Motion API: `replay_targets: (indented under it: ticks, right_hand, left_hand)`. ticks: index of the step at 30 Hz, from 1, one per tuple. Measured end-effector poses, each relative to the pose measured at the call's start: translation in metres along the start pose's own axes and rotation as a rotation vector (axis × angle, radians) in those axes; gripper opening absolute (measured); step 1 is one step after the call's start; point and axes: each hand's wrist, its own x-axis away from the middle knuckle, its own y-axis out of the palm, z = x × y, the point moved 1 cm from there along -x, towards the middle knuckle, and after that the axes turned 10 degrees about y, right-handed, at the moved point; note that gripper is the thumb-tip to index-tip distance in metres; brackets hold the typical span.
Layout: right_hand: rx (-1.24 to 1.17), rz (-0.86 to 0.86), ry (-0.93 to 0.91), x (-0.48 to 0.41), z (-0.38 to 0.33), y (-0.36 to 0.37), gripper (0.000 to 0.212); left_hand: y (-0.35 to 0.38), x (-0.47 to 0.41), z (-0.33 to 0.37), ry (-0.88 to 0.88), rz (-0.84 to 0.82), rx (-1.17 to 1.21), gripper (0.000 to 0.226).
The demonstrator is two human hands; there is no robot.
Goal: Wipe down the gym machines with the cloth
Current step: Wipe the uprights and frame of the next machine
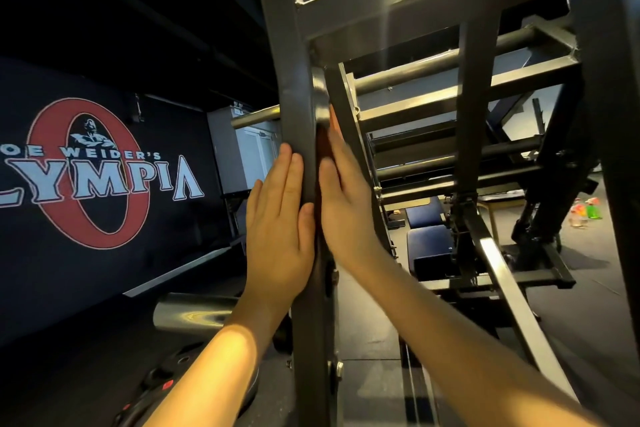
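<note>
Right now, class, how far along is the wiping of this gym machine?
Done: no part visibly shows as wiped. In hand: the right hand presses a reddish cloth against the grey upright post; the left hand lies flat on its other face. Left: the crossbars and blue pads behind.

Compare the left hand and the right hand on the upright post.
The left hand lies on the post from the left, the right hand from the right. The left hand touches bare metal; the right hand presses a reddish-brown cloth to it. The right hand reaches higher than the left hand. Both are flat, fingers straight.
</note>
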Motion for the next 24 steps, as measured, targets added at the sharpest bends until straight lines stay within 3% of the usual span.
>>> replay_targets:
  ticks: [5, 11, 18, 24]
  right_hand:
    - [-0.035, 0.039, 0.016, -0.053, -0.020, -0.002, 0.040]
    - [-0.072, -0.021, 0.099, 0.017, 0.034, -0.002, 0.051]
    - [-0.008, 0.036, -0.021, -0.047, -0.017, 0.001, 0.049]
    - [-0.052, -0.071, 0.181, 0.041, 0.047, -0.011, 0.045]
  left_hand:
    - [0.001, 0.000, 0.000, -0.002, 0.007, -0.008, 0.053]
    - [-0.001, 0.000, 0.000, -0.006, -0.007, -0.018, 0.052]
    - [-0.001, -0.001, 0.002, -0.003, 0.015, -0.013, 0.054]
    - [-0.001, 0.000, 0.003, -0.017, 0.000, -0.034, 0.053]
